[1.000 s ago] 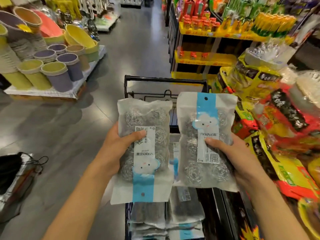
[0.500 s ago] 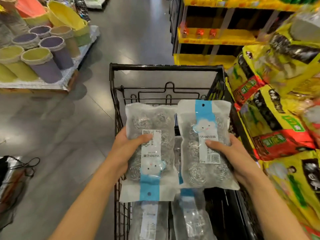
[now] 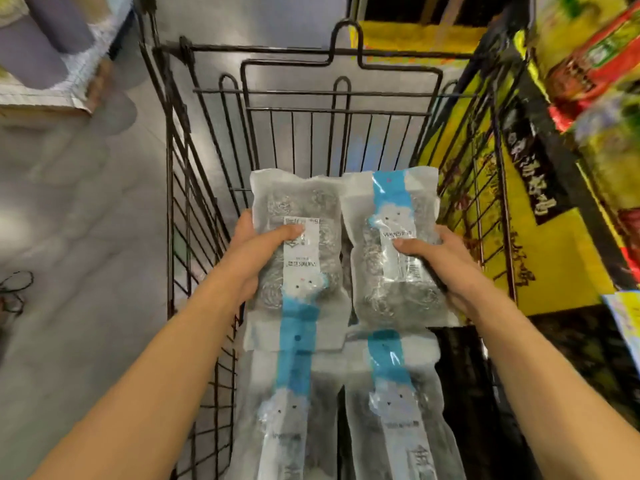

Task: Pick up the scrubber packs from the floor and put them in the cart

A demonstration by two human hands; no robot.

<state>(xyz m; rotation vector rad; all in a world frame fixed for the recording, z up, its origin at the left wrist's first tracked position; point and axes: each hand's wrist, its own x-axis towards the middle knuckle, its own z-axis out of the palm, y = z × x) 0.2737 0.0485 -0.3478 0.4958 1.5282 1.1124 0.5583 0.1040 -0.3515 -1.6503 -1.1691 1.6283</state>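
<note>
Both hands are inside the black wire cart (image 3: 194, 209), each holding a clear scrubber pack with steel-wool balls and a blue-and-white label. My left hand (image 3: 252, 251) grips the left pack (image 3: 304, 209), whose blue strip points toward me. My right hand (image 3: 446, 261) grips the right pack (image 3: 391, 299), whose blue strip points away. The two packs sit side by side, low in the cart. Under them lie two more scrubber packs (image 3: 398, 403) at the near end of the cart, partly covered by the held ones.
Yellow and red snack bags (image 3: 554, 174) crowd the shelf right against the cart's right side. A low platform with purple plastic tubs (image 3: 41, 46) stands at the far left. Grey floor (image 3: 86, 237) runs along the cart's left. A dark bag's cords show at the left edge.
My view has tipped down and closer over the cart. Both hands have lowered the two packs deeper into the cart, above the packs lying there.
</note>
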